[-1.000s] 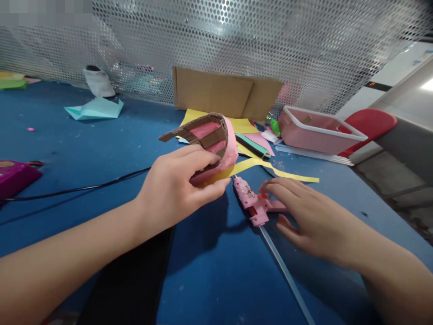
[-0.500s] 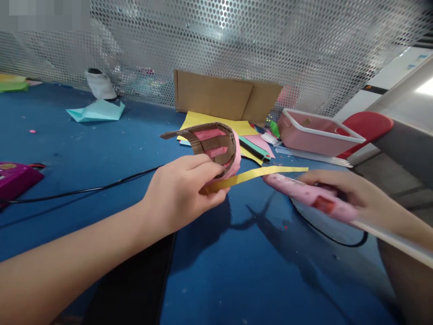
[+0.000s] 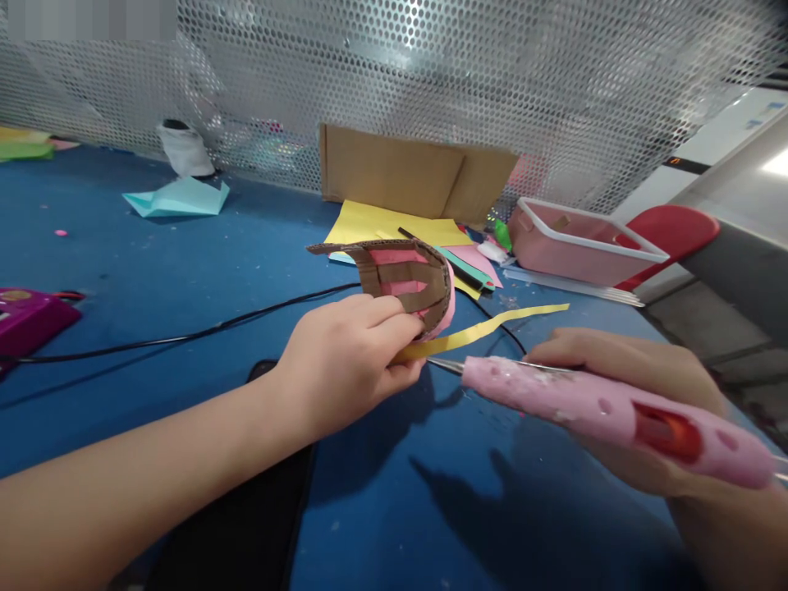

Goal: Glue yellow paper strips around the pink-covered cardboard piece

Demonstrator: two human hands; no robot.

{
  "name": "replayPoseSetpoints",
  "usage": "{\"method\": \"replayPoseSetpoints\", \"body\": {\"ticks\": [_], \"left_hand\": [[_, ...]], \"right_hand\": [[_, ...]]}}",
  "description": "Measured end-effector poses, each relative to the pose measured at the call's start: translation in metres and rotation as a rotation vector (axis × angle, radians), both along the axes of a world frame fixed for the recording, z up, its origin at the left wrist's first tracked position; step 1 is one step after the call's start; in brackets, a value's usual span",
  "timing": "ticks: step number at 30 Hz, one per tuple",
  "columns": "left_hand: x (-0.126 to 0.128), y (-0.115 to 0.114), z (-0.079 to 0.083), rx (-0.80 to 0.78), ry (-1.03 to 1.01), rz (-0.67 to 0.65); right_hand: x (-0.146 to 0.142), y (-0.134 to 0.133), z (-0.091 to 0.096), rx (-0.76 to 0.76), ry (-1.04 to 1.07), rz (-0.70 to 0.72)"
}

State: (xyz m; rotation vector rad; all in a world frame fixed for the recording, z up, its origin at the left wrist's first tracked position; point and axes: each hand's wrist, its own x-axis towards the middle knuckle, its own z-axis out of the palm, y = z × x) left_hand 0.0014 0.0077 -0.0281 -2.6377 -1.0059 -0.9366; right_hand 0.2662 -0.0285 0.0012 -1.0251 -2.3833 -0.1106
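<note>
My left hand [image 3: 345, 365] is closed on a curved piece of brown cardboard with pink paper strips [image 3: 406, 283], held above the blue table [image 3: 153, 271]. A yellow paper strip [image 3: 492, 327] trails from under my fingers to the right. My right hand [image 3: 628, 369] grips a pink glue gun [image 3: 603, 410]. Its metal nozzle points left and ends just below the yellow strip, close to my left fingers.
A black cable [image 3: 185, 332] crosses the table. Yellow paper sheets [image 3: 382, 222] and a cardboard sheet [image 3: 412, 172] lie behind, in front of a perforated metal screen [image 3: 394, 82]. A pink tray [image 3: 579, 242] stands at the right, a magenta box [image 3: 30, 316] at the left, folded teal paper [image 3: 178, 197] far left.
My right hand picked the glue gun up from the table and brought its nozzle toward the cardboard piece. My left hand kept holding the piece and turned it slightly.
</note>
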Motion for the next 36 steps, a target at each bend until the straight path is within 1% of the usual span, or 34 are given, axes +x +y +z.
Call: {"method": "replayPoseSetpoints", "body": {"ticks": [2,4,7,9,13,16,24,33,36], "left_hand": [[0.001,-0.001,0.001,0.013,0.024,-0.009],[0.002,-0.002,0.001,0.027,0.044,-0.021],[0.004,-0.003,0.001,0.059,0.05,-0.036],[0.004,-0.003,0.0,0.063,0.054,-0.042],[0.004,-0.002,-0.001,0.021,0.062,-0.043],[0.003,-0.001,0.0,0.012,0.061,-0.05],[0.006,-0.001,0.002,0.008,0.088,-0.057],[0.006,-0.002,-0.002,0.031,0.064,-0.063],[0.006,-0.002,-0.001,0.039,0.061,-0.065]], "right_hand": [[-0.006,-0.002,-0.002,0.035,-0.024,0.04],[-0.008,-0.002,-0.004,0.073,-0.005,0.081],[-0.009,0.001,-0.006,0.095,0.015,0.085],[-0.009,0.003,-0.009,0.074,0.027,0.08],[-0.009,0.005,-0.013,-0.006,0.054,0.053],[-0.01,0.008,-0.015,-0.021,0.064,0.018],[-0.016,0.012,-0.009,-0.059,0.061,0.016],[-0.021,0.012,-0.002,-0.035,-0.007,0.007],[-0.021,0.012,-0.002,-0.023,-0.012,0.033]]}}
